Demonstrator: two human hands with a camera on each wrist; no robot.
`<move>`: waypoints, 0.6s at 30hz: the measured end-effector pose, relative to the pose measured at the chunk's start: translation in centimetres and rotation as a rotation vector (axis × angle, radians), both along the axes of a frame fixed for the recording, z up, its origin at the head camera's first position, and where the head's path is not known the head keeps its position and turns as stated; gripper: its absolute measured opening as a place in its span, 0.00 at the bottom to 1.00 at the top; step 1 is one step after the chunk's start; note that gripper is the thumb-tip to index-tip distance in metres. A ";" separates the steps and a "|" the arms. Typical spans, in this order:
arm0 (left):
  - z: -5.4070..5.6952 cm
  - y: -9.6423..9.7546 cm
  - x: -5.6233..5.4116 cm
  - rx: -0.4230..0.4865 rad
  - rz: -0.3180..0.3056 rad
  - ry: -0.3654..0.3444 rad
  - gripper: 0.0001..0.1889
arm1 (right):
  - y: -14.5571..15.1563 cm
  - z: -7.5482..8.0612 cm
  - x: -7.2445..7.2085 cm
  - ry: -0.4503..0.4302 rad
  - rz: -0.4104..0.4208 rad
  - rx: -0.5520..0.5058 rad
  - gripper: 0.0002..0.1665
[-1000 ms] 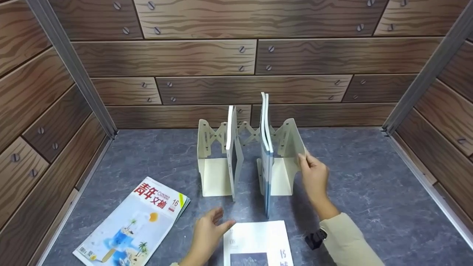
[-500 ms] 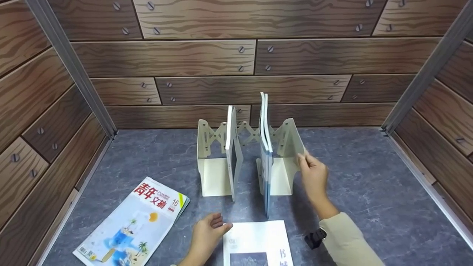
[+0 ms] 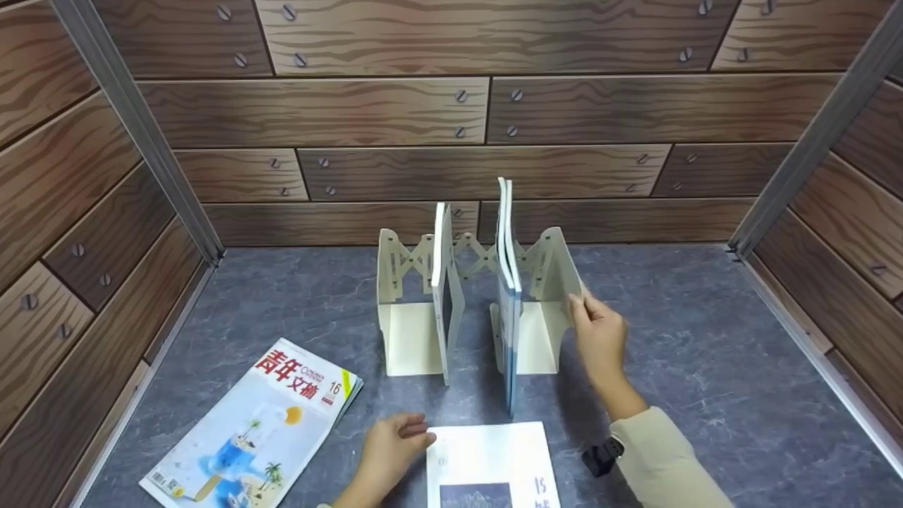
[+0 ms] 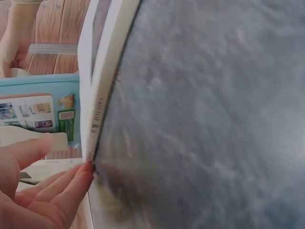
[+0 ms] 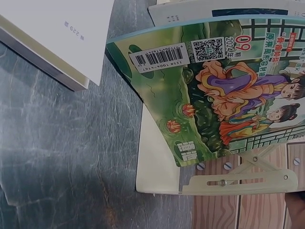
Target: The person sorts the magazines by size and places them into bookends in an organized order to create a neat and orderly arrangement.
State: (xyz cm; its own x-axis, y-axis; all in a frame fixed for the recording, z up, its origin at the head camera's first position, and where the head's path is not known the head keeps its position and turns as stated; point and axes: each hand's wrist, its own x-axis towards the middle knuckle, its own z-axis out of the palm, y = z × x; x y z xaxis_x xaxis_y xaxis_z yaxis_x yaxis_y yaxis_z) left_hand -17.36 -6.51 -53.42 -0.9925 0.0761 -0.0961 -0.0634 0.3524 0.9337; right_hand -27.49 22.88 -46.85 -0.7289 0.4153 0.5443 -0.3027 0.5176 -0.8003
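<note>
A cream expandable bookend point(image 3: 411, 339) with a scissor lattice stands on the grey surface. My right hand point(image 3: 603, 342) pinches the front edge of its right panel; only a sliver of fingers shows in the right wrist view. Near the bottom, my left hand point(image 3: 390, 451) is beside the top-left corner of a white book point(image 3: 487, 451) lying flat. In the left wrist view, its fingertips point(image 4: 86, 169) touch the book's spine edge, and the thumb stays apart. Upright between the panels are a white book point(image 3: 439, 282) and, further right, thin blue-edged magazines point(image 3: 509, 324).
A magazine point(image 3: 247, 430) with red lettering and a beach drawing lies slanted on the left, with more pages or copies beneath. Wood-print walls point(image 3: 395, 113) enclose the back and sides. A dark watch point(image 3: 602, 456) is by the right cuff.
My left hand has lowered slightly and its thumb and fingers have drawn closer together at the flat book's corner. My right hand and the bookend stay put.
</note>
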 end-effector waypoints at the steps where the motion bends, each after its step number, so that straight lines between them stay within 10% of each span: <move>1: 0.0 0.0 0.0 -0.010 -0.005 0.006 0.20 | 0.0 0.0 0.0 0.001 -0.004 -0.001 0.14; 18: -0.5 -0.1 -0.1 0.015 0.077 0.061 0.09 | 0.0 -0.1 0.1 -0.022 -0.014 -0.003 0.14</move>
